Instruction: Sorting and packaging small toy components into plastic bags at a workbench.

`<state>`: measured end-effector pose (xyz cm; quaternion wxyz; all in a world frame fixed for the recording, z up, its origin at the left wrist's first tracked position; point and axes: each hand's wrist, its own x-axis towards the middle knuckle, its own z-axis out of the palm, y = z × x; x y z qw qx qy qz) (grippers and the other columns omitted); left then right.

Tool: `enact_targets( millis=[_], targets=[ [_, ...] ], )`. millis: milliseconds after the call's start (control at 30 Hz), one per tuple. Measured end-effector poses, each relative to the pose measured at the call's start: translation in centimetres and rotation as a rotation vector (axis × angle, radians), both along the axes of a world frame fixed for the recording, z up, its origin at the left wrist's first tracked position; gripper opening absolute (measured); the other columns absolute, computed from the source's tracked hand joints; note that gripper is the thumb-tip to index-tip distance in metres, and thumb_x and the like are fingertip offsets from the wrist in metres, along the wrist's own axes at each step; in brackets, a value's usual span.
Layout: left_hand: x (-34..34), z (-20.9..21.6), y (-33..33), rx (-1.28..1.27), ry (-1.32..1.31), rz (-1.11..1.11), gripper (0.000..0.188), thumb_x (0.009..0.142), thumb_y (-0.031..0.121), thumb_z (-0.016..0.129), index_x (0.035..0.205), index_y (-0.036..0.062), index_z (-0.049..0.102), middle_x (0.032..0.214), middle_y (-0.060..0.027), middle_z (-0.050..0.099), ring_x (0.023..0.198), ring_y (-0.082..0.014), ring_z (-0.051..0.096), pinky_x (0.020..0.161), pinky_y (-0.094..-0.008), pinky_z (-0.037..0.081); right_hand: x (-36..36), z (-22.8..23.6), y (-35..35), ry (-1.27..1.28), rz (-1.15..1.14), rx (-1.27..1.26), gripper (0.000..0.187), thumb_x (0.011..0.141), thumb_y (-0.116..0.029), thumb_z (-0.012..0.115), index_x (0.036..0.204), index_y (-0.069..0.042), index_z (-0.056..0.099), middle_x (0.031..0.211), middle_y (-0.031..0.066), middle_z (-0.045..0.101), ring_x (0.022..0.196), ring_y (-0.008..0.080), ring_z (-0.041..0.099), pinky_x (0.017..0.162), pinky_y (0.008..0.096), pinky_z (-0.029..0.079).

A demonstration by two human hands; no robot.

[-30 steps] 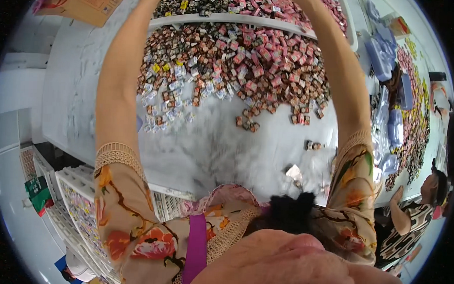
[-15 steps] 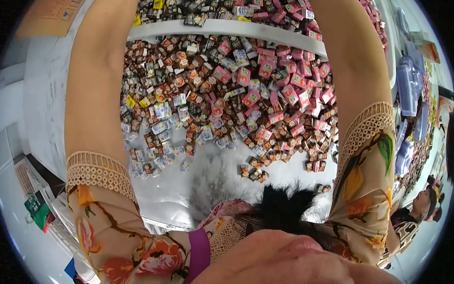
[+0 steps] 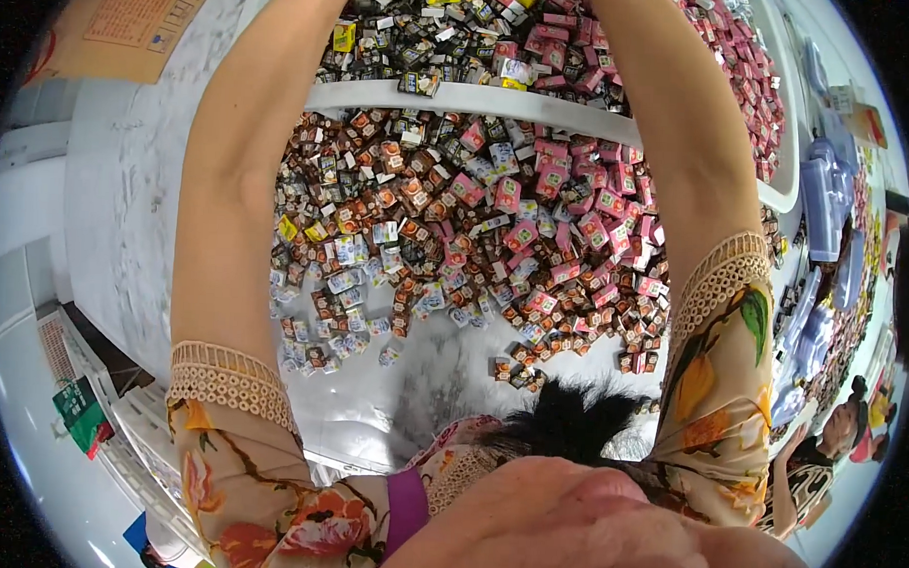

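Observation:
Both of my forearms stretch to the far edge of the view, and the two hands lie beyond it, so what they hold or touch is hidden. The left arm [image 3: 240, 166] and right arm [image 3: 695, 142] reach over a white tray rim [image 3: 471, 100]. Past that rim, the tray is filled with small dark packs [image 3: 413, 52], pink packs [image 3: 563, 52] and a few yellow packs [image 3: 344, 37]. On this side of it, a heap of small brown packs [image 3: 415, 192] spreads over the table, mixed with pink boxes [image 3: 551, 179] and white-and-blue packs [image 3: 344, 280].
The marbled table [image 3: 432, 368] shows near my body. A cardboard box [image 3: 133, 22] stands at the far left. Clear bluish plastic containers [image 3: 823, 197] line the right side, where another person [image 3: 819, 457] is at the table. A green packet [image 3: 78, 413] lies at the lower left.
The view has shifted, so the heap and tray rim appear lower and slightly further right. My forearms have come closer together at the far edge. Both hands stay out of sight.

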<state>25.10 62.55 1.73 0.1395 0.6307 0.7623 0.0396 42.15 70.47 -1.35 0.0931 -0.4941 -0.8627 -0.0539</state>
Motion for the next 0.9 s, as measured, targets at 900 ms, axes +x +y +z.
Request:
enact_targets(
  millis=[900],
  targets=[
    [2.8,3.3,-4.6,-0.392,-1.523,0.343,0.053,0.106,0.044,0.051,0.136,-0.0002,0.055,0.130,-0.0178,0.063,0.115,-0.0265,0.063,0.088,-0.0488,0.055,1.3,0.6,-4.2,0.201,0.104,-0.302,0.057,0.072,-0.019,0.087,0.122,-0.007,0.063,0.116,0.0146,0.070,0.101,0.0340,0.068,0.083,0.0399,0.057]
  ],
)
